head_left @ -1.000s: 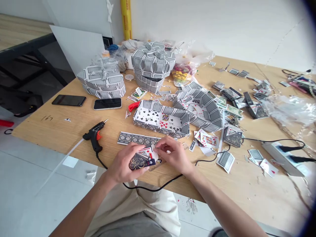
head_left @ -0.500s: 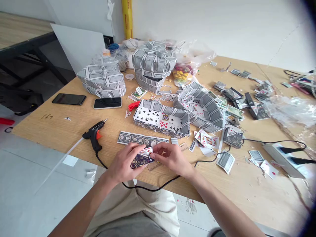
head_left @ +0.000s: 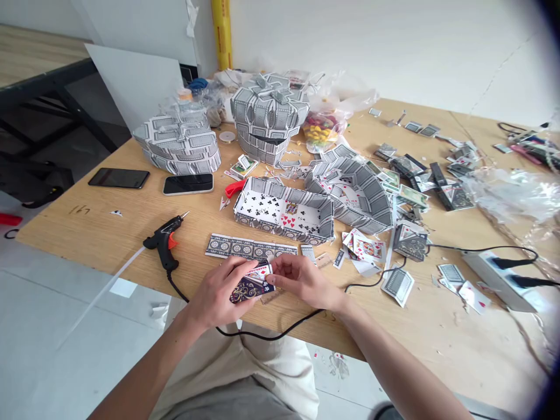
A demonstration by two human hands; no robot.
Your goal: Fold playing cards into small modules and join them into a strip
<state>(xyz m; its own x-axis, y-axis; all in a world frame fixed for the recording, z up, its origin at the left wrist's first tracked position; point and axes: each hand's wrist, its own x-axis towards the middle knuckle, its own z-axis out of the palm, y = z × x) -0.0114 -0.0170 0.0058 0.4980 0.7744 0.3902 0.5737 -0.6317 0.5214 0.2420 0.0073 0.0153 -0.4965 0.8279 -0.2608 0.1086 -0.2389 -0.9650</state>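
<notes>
My left hand (head_left: 214, 294) is wrapped around a dark purple card box (head_left: 245, 289) with gold swirls, over the table's front edge. A red-and-white card face shows at the box's upper side. At the box's right end, my right hand (head_left: 301, 283) pinches with thumb and fingers; the exact part it grips is partly hidden. Just beyond the hands lies a strip of joined patterned cards (head_left: 245, 246). Behind it stands a rectangular tray made of playing cards (head_left: 284, 233). A clear ruler (head_left: 270, 296) is partly covered by the hands.
A glue gun (head_left: 165, 240) lies left, its cable crossing below my hands. Two phones (head_left: 188, 184) (head_left: 119, 178) are farther back. Card-built baskets (head_left: 269, 116) (head_left: 177, 143), a curved card tray (head_left: 371, 213), loose cards (head_left: 365, 248) and a power strip (head_left: 503, 280) surround the work area.
The view has shifted slightly, moving the table items a little left. Both hands stay at the card box; the right fingers have shifted slightly at its end.
</notes>
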